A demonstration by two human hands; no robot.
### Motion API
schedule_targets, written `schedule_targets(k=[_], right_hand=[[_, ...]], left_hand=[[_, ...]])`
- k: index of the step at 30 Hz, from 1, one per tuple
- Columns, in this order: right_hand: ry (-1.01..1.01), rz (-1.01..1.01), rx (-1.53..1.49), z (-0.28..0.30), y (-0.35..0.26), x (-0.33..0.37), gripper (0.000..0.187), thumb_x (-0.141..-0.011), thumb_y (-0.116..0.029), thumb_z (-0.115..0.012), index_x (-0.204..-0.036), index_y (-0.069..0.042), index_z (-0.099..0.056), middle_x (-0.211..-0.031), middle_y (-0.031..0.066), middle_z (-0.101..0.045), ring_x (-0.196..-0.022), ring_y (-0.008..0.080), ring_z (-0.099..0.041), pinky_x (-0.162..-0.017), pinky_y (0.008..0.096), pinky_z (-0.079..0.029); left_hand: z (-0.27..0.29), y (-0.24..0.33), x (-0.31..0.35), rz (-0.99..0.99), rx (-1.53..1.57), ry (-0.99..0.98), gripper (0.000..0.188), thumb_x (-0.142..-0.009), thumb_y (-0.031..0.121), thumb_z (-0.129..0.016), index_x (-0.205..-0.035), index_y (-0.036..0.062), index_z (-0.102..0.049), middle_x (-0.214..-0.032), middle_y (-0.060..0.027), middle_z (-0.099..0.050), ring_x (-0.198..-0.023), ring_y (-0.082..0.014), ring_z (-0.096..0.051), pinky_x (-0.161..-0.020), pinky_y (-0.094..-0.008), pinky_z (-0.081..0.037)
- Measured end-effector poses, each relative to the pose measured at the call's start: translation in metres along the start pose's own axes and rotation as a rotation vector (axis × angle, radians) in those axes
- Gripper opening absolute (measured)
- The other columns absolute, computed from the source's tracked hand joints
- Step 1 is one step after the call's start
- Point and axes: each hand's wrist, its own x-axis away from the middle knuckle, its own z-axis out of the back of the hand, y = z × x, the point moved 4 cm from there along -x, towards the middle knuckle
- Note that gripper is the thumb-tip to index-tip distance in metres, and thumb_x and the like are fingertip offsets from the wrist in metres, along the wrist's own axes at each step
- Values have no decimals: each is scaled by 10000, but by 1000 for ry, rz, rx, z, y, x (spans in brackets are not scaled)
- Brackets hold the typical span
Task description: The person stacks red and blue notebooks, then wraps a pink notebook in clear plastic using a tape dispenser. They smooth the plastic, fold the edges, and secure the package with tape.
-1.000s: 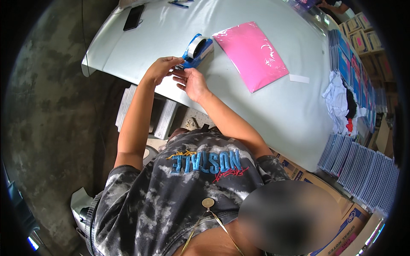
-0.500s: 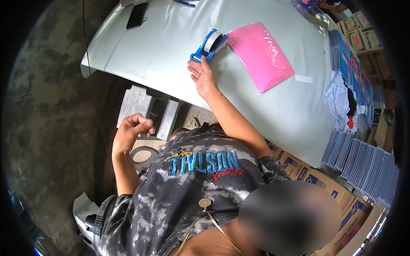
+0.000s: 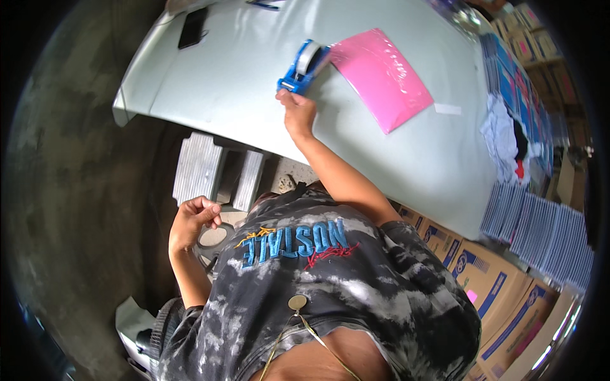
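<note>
A blue tape dispenser (image 3: 295, 79) with a white-cored roll stands on the pale covered table (image 3: 235, 76). My right hand (image 3: 297, 115) is at its near end, thumb and fingers pinched together at the tape's end by the cutter. The tape itself is hard to see. Right of the dispenser lies a pink sheet-like pack (image 3: 384, 82) in glossy clear film. My left hand (image 3: 194, 223) hovers off the table's near edge, in front of my body, its fingers curled and thumb pressed in. Whatever it may hold is too small to make out.
A small white strip (image 3: 448, 109) lies beside the pink pack. A black phone (image 3: 193, 28) rests at the far left. Stacked notebooks (image 3: 540, 222) and crumpled pale wrapping (image 3: 500, 136) line the right side. Cardboard boxes (image 3: 486, 279) stand below, and a grey step stool (image 3: 198, 168) under the near edge.
My right hand has gone from open fingers beside the dispenser to a pinch at its near end. My left hand has dropped slightly and stays curled. The view has shifted a little.
</note>
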Motion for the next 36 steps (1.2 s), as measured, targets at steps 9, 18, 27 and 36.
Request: schedule_targets(k=[9, 18, 27, 36], right_hand=[[95, 226, -149, 98, -21, -4, 175, -829, -153, -655, -950, -32, -691, -927, 77, -673, -857, 120, -593, -804, 267, -450], [409, 289, 215, 315, -76, -58, 351, -747, -140, -731, -1058, -3, -642, -1103, 104, -614, -1046, 171, -543, -936, 288, -392], [415, 182, 425, 366, -19, -137, 431, -665, -355, -771, -1058, -208, -671, -1154, -12, -610, -1087, 209, -530, -1001, 426, -275], [325, 134, 607, 342, -22, -154, 455, -672, -390, -756, -1088, -233, -657, -1193, -60, -584, -1176, 185, -357, -1004, 420, -165]], left_hand=[[-51, 22, -34, -33, -118, -140, 156, -829, 128, -653, -751, 9, -588, -644, -65, -607, -570, -113, -547, -562, -235, -451], [-240, 39, -136, -107, -268, -434, 290, -851, 277, -639, -775, -2, -606, -665, -63, -615, -571, -101, -522, -585, -225, -430], [-295, 38, -205, -132, -369, -140, 329, -816, 307, -677, -757, -15, -635, -642, -86, -631, -533, -107, -553, -507, -227, -436], [-289, 37, -215, -85, -372, -16, 309, -814, 294, -657, -717, 1, -647, -631, -68, -641, -535, -98, -579, -523, -237, -463]])
